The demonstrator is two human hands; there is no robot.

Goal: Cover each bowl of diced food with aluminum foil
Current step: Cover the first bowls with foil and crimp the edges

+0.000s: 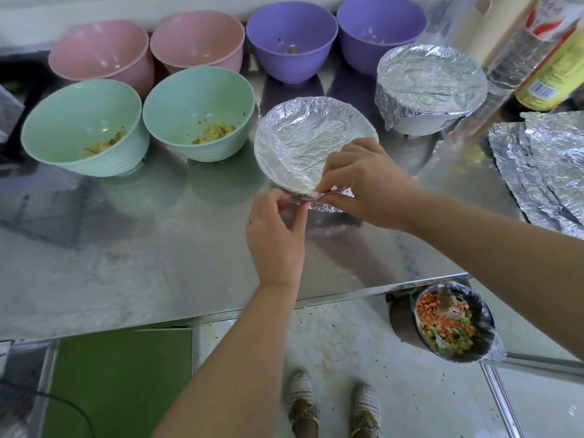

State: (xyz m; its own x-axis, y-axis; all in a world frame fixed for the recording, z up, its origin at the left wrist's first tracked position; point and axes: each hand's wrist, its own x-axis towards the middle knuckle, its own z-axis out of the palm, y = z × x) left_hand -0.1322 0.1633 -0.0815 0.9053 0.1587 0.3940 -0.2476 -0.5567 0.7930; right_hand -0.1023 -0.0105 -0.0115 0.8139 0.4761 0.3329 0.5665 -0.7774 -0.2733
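Both hands are in on the foil-topped bowl [311, 143], working its near rim, and that looks like the crimping step: the sheet is already down across the mouth, so the loose foil hem [328, 205] wants tucking under the lip. The left hand [275, 235] comes from below, thumb and fingertips [298, 206] nipped tight on the hem. The right hand [363, 184] arches over the rim, fingers [325, 186] curled and pinching that same fold. Right of and behind this bowl stands a finished wrapped bowl [429, 86]. To its left two green bowls [199, 112] of diced food wait uncovered; behind them, pink bowls [101, 49] and purple bowls [290, 42]. A spare foil sheet [543, 162] lies far right, handy.
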